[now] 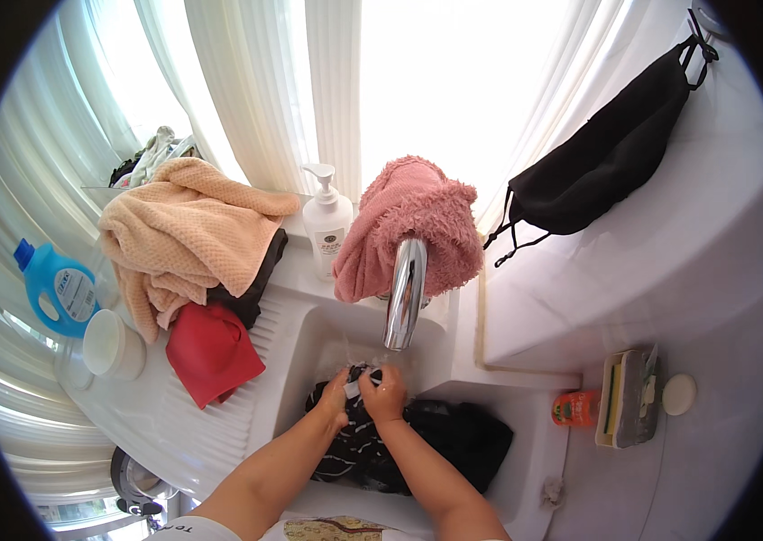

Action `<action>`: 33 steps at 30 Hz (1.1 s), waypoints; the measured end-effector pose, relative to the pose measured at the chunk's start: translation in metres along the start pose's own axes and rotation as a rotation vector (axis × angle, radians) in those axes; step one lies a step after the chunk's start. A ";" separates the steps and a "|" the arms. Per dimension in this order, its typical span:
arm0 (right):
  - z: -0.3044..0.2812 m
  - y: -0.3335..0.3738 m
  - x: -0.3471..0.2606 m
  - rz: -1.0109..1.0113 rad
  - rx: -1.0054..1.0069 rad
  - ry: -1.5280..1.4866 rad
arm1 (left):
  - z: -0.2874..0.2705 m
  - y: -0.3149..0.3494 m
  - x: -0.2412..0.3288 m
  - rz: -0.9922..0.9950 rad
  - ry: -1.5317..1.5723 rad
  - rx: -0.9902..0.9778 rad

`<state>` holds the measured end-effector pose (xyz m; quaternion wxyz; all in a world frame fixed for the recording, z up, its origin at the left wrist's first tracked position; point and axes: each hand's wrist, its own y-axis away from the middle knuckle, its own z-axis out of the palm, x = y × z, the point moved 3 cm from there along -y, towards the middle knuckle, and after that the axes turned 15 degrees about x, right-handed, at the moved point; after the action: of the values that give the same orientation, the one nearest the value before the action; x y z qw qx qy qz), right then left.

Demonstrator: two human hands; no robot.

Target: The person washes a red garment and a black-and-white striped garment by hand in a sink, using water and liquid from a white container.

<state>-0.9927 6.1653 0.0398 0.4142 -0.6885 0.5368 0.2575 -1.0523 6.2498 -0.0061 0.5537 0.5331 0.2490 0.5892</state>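
Note:
In the white sink (481, 374), my left hand (335, 398) and my right hand (384, 395) are close together below the chrome faucet (407, 293). Both are closed on a wet black garment with white markings (359, 437), pinching its upper part between them. A small white patch shows between the fingers; I cannot make out what it is. Most of the garment hangs down into the basin under my forearms. A plain black cloth (463, 442) lies to the right in the sink, partly behind my right forearm.
A pink fluffy cloth (413, 225) drapes the faucet's base. Left on the ribbed drainboard (219, 424) lie a red cloth (210, 352) and a peach towel (192, 234). A white pump bottle (326, 225), blue detergent bottle (57, 288) and white tub (113, 345) stand nearby. A black mask (607, 162) hangs right.

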 end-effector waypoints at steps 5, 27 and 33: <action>-0.011 0.018 -0.022 -0.094 0.076 -0.235 | 0.008 0.025 0.015 -0.054 -0.153 0.003; 0.056 -0.012 0.070 0.034 -0.076 0.380 | -0.015 -0.068 0.038 0.782 -0.358 0.329; -0.007 0.032 -0.060 -0.439 -0.252 -0.254 | -0.025 -0.037 0.016 0.024 0.088 -0.060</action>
<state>-1.0417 6.1884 0.0822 0.4354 -0.7963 0.2825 0.3107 -1.0579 6.2812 -0.0408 0.5509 0.4929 0.2486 0.6259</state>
